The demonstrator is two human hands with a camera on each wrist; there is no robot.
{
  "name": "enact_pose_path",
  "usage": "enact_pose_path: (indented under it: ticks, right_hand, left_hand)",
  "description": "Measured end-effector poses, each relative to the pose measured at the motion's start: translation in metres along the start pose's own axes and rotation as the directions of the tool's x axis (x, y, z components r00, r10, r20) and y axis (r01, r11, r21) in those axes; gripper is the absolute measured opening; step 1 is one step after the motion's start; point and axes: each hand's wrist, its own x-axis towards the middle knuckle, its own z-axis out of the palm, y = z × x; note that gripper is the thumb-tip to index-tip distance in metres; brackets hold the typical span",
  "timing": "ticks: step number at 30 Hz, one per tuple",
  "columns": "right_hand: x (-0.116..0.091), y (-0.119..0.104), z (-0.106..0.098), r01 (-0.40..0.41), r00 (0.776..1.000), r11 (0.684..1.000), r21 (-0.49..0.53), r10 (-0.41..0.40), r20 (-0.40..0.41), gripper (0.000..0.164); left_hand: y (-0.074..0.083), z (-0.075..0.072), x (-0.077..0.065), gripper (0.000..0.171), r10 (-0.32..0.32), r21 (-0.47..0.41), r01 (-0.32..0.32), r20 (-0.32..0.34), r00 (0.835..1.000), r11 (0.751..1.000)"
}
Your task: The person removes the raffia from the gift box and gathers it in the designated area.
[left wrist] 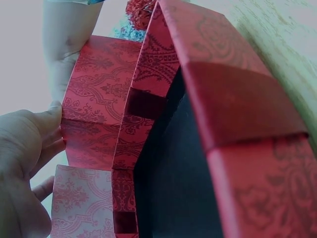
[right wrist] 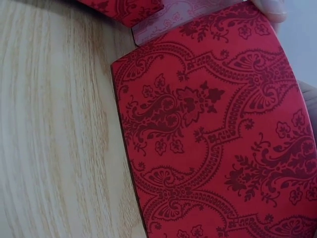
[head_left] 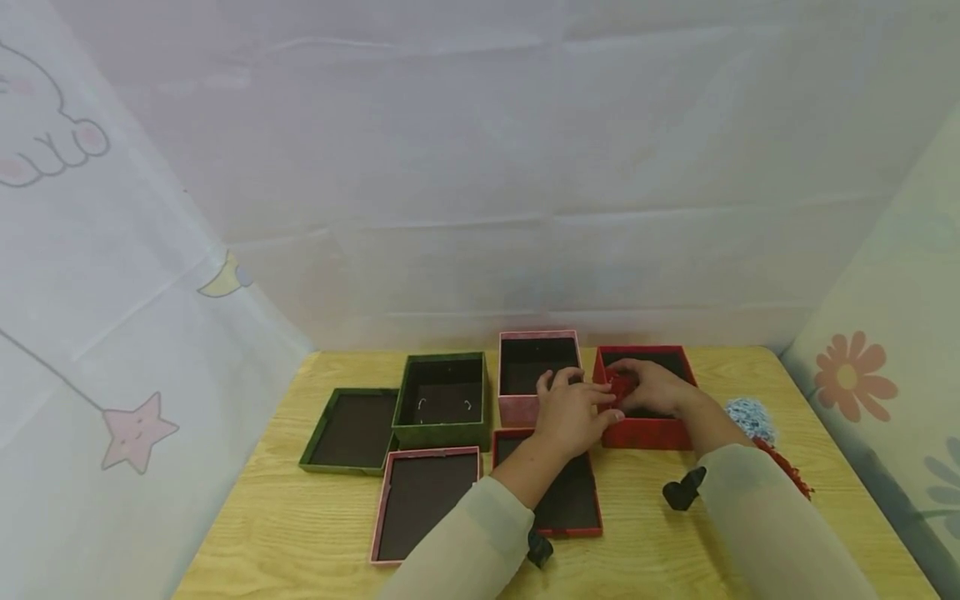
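Observation:
A red patterned box (head_left: 648,434) stands without its lid at the right of the table. Inside it my right hand (head_left: 654,388) holds a bunch of red shredded paper (head_left: 621,385), part of it hidden by the fingers. My left hand (head_left: 567,418) reaches over the near left corner of this box, its thumb touching the rim and the index finger close to the red shreds. Its other fingers spread loosely above the pink box (head_left: 519,409) alongside. In the right wrist view the red box's outer wall (right wrist: 213,129) covers most of the picture; the hand's grip is out of sight there.
A green box (head_left: 442,435) stands left of the pink one. Green (head_left: 351,429), pink (head_left: 427,504) and red (head_left: 573,500) lids lie inner side up in front. Light blue shreds (head_left: 750,417) and more red shreds (head_left: 783,467) lie at the right. Printed cloth walls (head_left: 487,275) enclose the table.

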Motion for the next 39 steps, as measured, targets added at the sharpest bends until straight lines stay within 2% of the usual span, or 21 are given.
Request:
enact_pose_path:
  ticks: [9,24,34,39]
  right_hand:
    - [0.000,-0.003,0.001,0.001,1.000,1.000,-0.010,-0.001,0.025,0.079]
    - [-0.006,-0.007,-0.001,-0.002,0.999,0.995,-0.103,-0.002,-0.037,0.066]
    - [-0.022,-0.009,-0.020,0.036,0.994,0.999,0.035,-0.032,-0.105,0.063]
    - [-0.033,-0.011,-0.029,0.053,0.991,0.997,0.058,-0.045,-0.124,0.063]
  left_hand:
    - [-0.001,0.002,0.000,0.036,-0.001,-0.006,0.001,-0.006,1.000,1.000]
    - [-0.003,0.001,0.000,0.037,0.007,0.007,-0.007,-0.007,1.000,1.000]
    - [-0.001,-0.001,0.001,0.039,0.004,0.047,-0.005,0.006,1.000,0.999]
    - [-0.001,-0.002,0.000,0.037,0.006,0.062,-0.006,-0.005,1.000,0.998]
